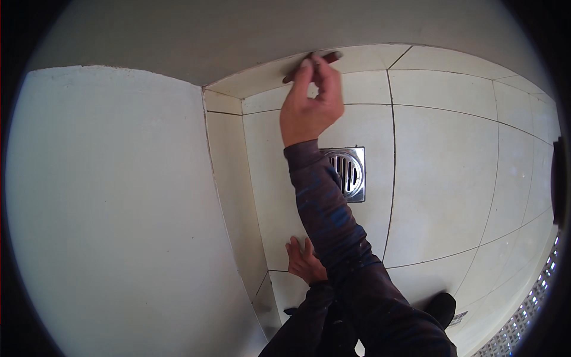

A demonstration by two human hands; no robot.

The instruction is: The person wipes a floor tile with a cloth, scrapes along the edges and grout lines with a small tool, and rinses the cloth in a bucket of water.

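My right hand [314, 101] is stretched out to the far wall, its fingers pinched around a dark red stick-like tool [331, 58]. Both ends of the tool stick out past the fingers, and its exact kind does not show. It lies along the cream skirting tile [357, 59], near the upper edge where tile meets grey wall. Nearer to me, my left hand [304, 262] rests with fingers apart on the floor tiles, close to the left skirting; my right sleeve hides part of it. Beneath my right forearm sits a square metal floor drain [355, 172], partly covered by the sleeve.
A white wall [119, 196] stands at the left and a grey wall [267, 30] at the far side, meeting in a corner. Cream floor tiles [443, 172] with dark joints spread to the right. A dark shoe [441, 308] is at the lower right, by a perforated lattice [523, 318].
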